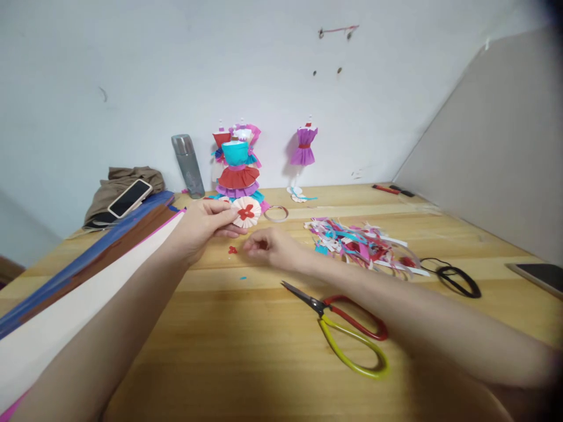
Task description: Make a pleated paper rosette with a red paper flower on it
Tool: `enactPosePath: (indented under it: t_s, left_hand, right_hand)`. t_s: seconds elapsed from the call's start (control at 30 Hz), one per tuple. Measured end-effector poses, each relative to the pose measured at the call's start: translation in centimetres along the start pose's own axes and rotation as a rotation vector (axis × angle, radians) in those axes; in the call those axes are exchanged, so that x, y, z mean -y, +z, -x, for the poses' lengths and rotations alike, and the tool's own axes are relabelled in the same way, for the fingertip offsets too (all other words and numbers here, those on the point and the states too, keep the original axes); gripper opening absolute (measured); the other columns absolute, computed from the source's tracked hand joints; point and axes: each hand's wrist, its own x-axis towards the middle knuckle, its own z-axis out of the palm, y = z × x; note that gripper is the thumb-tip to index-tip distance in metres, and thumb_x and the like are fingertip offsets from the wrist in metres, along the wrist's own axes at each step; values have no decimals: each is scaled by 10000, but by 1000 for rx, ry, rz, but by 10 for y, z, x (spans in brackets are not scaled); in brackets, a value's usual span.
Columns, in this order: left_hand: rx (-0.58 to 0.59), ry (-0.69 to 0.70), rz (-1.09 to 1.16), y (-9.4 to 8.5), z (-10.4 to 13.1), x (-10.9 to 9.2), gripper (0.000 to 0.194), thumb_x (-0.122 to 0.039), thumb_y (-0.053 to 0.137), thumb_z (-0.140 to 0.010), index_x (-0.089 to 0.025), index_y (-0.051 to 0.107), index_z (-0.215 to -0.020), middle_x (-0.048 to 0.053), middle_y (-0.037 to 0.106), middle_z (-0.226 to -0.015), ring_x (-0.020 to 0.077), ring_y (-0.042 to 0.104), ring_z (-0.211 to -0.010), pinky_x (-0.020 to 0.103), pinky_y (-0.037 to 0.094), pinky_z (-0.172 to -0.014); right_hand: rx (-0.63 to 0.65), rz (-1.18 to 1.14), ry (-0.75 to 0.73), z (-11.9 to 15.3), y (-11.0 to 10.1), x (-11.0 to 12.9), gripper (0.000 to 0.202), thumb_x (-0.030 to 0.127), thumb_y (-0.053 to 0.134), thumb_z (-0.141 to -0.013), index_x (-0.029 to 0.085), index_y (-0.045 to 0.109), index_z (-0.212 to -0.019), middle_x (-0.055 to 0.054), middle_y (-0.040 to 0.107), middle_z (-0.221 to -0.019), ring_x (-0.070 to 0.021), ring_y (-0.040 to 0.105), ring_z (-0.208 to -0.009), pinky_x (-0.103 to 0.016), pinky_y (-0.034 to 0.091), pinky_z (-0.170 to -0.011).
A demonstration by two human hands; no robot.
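Between the thumb and fingers of my left hand (211, 225) is a round, pleated pale paper rosette (251, 220). A red petal-shaped cutout (245, 212) lies on its face. Just right of it and lower, my right hand (272, 249) hovers near the table with curled fingers, apart from the rosette; whether anything is between the fingertips is hidden. A smaller red paper flower (233, 249) rests on the wood below the left fingers. Scissors (323, 306) with one red and one yellow handle lie below my right forearm, blades slightly apart.
Miniature paper dresses on stands (237, 167) and a purple dress (303, 149) stand by the wall. Coloured paper scraps (358, 241) lie right of centre. A wire ring (276, 214), grey bottle (189, 167), phone (130, 198) and long paper sheets (88, 305) are also around.
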Motion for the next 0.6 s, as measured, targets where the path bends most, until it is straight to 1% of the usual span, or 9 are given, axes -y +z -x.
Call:
enactPosePath:
  t_s: [0.07,0.13,0.23,0.33,0.47,0.53,0.6]
  left_hand:
    - [13,21,-8,2,2,-4,261,-371,801,-622,-134,692,-634,55,718,-677,193,715,-686,285,582,-677]
    - [22,30,-8,2,4,-7,240,-354,787,-626,-138,683,-615,48,710,-663,193,713,-689,288,584,-682]
    - [20,34,1,0,6,-10,228,-338,792,-612,-136,687,-627,39,698,-649,197,713,-692,283,582,-671]
    - [24,37,11,-1,6,-10,232,-326,802,-601,-130,682,-632,34,688,-643,191,709,-680,271,577,-652]
    - [30,5,5,0,5,-10,223,-303,795,-608,-122,666,-623,37,682,-638,185,705,-661,268,571,-643]
    - [42,-10,-2,1,5,-10,228,-296,807,-592,-120,666,-625,43,687,-645,191,706,-662,280,575,-655]
    - [57,-13,-12,1,5,-10,235,-303,810,-593,-121,665,-624,53,696,-656,202,710,-679,294,579,-669]
  right_hand:
    - [33,172,-65,-19,5,-5,123,136,572,-812,148,694,-799,-28,690,-770,-139,580,-697,-248,405,-657]
    - [8,319,-108,-37,11,-12,122,139,584,-823,152,705,-809,-44,703,-804,-159,595,-733,-264,411,-682]
    - [85,415,-188,-55,20,-22,139,125,582,-838,149,718,-854,-85,713,-937,-192,614,-861,-286,431,-758]
    - [124,411,-187,-65,27,-31,137,102,604,-811,142,722,-867,-105,707,-973,-205,611,-894,-298,433,-781]
    - [135,362,-145,-67,29,-37,120,68,614,-760,147,701,-781,-69,692,-845,-179,590,-799,-277,425,-710]
    - [121,322,-123,-65,27,-36,132,44,605,-729,155,677,-723,-41,672,-777,-160,574,-759,-264,416,-688]
    - [90,270,-97,-60,22,-33,121,47,615,-706,159,658,-715,-23,659,-751,-147,566,-736,-255,413,-672]
